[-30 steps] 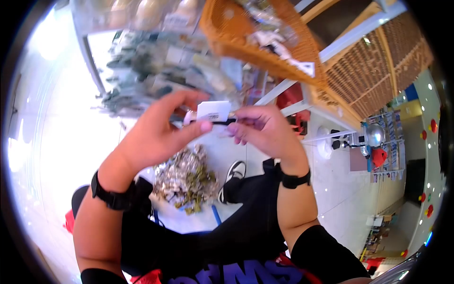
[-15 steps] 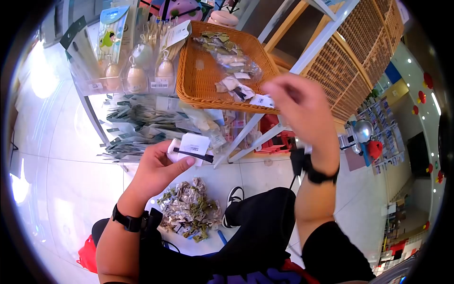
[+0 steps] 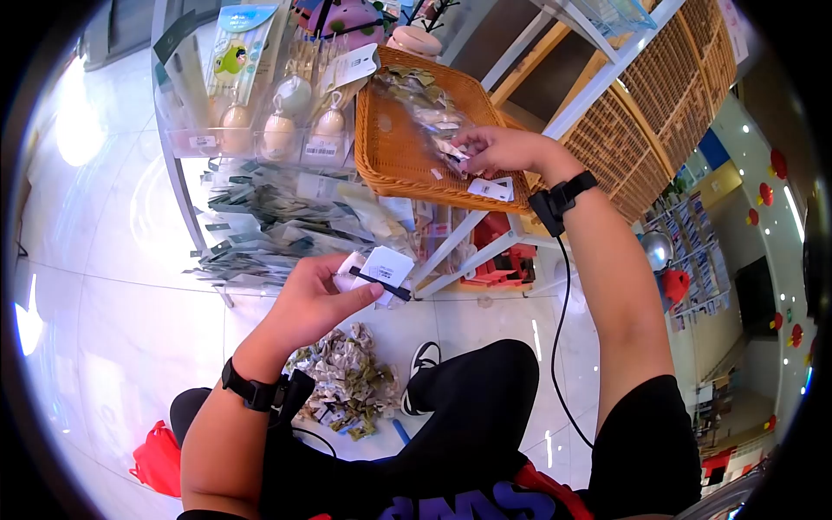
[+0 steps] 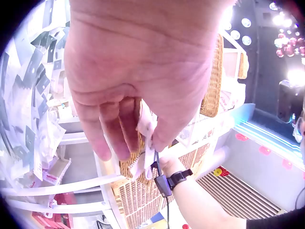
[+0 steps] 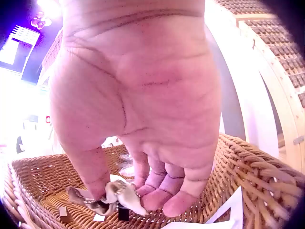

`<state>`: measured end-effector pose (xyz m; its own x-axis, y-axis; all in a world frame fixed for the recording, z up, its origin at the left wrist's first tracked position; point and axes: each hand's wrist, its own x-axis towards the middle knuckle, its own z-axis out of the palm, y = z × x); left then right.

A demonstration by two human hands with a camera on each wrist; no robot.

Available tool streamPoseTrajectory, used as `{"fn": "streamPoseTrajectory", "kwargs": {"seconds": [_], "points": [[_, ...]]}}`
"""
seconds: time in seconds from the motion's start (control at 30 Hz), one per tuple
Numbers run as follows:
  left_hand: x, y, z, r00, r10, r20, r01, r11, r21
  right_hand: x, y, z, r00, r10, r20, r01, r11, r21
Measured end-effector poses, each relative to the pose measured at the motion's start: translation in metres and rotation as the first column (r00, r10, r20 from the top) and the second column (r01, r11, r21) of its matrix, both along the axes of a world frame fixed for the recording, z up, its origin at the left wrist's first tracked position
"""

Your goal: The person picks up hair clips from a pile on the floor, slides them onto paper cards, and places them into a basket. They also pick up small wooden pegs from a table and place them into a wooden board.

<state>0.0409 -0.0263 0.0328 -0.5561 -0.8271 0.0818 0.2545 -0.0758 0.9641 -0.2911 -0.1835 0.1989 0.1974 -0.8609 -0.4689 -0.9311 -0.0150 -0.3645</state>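
Observation:
My left hand (image 3: 325, 299) holds a small white tagged item with a black band (image 3: 380, 274) between thumb and fingers, low in front of the shelf; in the left wrist view the curled fingers (image 4: 121, 129) grip the same white item (image 4: 145, 131). My right hand (image 3: 494, 152) reaches into the wicker basket (image 3: 394, 156) on the shelf and pinches a small packaged accessory (image 3: 451, 149). In the right wrist view the thumb and fingers (image 5: 143, 191) close on the beige and white piece (image 5: 116, 193) above the basket's woven floor (image 5: 52, 200).
A white rack (image 3: 199, 173) holds hanging cards and egg-shaped items (image 3: 277, 134). A heap of small packets (image 3: 342, 381) lies on the tiled floor by my shoe (image 3: 423, 360). A red bag (image 3: 156, 455) sits at lower left. Wooden lattice shelving (image 3: 659, 95) stands to the right.
My right hand left the item held by the left hand, rose, then dropped into the wicker basket and pinched a packet. The left hand kept its white item, lowering slightly.

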Motion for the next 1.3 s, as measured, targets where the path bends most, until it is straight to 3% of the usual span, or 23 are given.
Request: {"fn": "streamPoseTrajectory", "kwargs": {"seconds": [0.03,0.17,0.23,0.33,0.37,0.43,0.57,0.63,0.67,0.73,0.77,0.83,0.93,1.0,1.03,1.1,1.27,1.3], "points": [[-0.001,-0.002,0.0,1.0,-0.008,0.011,0.008,1.0,0.016,-0.009,-0.004,-0.002,0.994,-0.056,0.095,0.052,0.998,0.045],[0.002,0.001,0.007,0.998,-0.013,0.061,0.014,1.0,-0.001,-0.022,-0.008,-0.005,0.98,-0.103,0.168,0.087,0.991,0.102],[0.001,0.0,0.008,0.998,-0.01,0.065,0.01,1.0,-0.005,-0.021,-0.002,-0.003,0.892,-0.254,0.374,0.208,0.965,0.161],[0.0,-0.001,0.004,0.999,-0.043,-0.003,0.043,0.999,0.034,-0.014,0.005,0.001,0.847,-0.309,0.432,0.283,0.951,0.126],[0.0,-0.001,0.004,0.999,-0.041,-0.006,0.041,0.998,0.036,-0.013,0.009,0.004,0.849,-0.309,0.429,0.281,0.951,0.128],[0.0,-0.001,0.003,0.993,-0.032,-0.111,0.042,0.995,0.093,0.004,0.032,0.013,0.736,-0.192,0.649,0.178,0.98,0.089],[0.0,-0.004,-0.003,0.991,0.054,-0.124,-0.039,0.992,0.118,0.042,0.089,0.021,0.612,-0.164,0.773,0.192,0.98,0.056],[0.003,0.0,0.004,0.955,0.105,-0.279,-0.03,0.965,0.26,0.055,0.114,0.012,0.47,-0.078,0.879,0.009,0.996,0.083],[0.001,-0.001,0.001,0.96,0.116,-0.253,-0.058,0.972,0.226,0.062,0.127,0.011,0.47,-0.078,0.879,0.009,0.996,0.083],[0.008,0.005,0.005,0.949,0.152,-0.276,-0.074,0.959,0.273,0.077,0.15,-0.008,0.361,-0.133,0.923,-0.081,0.982,0.173],[0.007,0.0,0.012,0.931,0.159,-0.33,-0.066,0.959,0.275,0.081,0.153,-0.01,0.418,-0.131,0.899,-0.004,0.989,0.146],[0.01,0.008,0.021,0.935,0.166,-0.312,-0.084,0.962,0.261,0.101,0.185,-0.036,0.383,-0.273,0.883,0.07,0.961,0.267],[0.008,0.017,0.017,0.946,0.202,-0.252,-0.122,0.945,0.302,0.111,0.195,-0.069,0.362,-0.313,0.878,0.083,0.949,0.304],[0.005,0.013,0.023,0.988,0.107,-0.113,-0.093,0.988,0.123,0.11,0.194,-0.085,0.387,-0.323,0.864,0.126,0.947,0.297],[0.004,0.008,0.01,0.996,0.032,-0.079,-0.025,0.996,0.087,0.105,0.191,-0.1,0.364,-0.345,0.865,0.119,0.938,0.324],[0.003,0.008,0.011,0.996,0.044,-0.074,-0.035,0.992,0.125,0.098,0.185,-0.108,0.299,-0.393,0.869,0.082,0.918,0.387],[-0.005,0.004,-0.001,0.996,0.084,-0.013,-0.08,0.98,0.183,0.08,0.185,-0.132,0.256,-0.366,0.895,0.115,0.931,0.348],[-0.006,0.003,0.0,0.996,0.087,0.014,-0.088,0.975,0.204,0.073,0.185,-0.141,0.287,-0.23,0.93,0.174,0.967,0.186]]}}
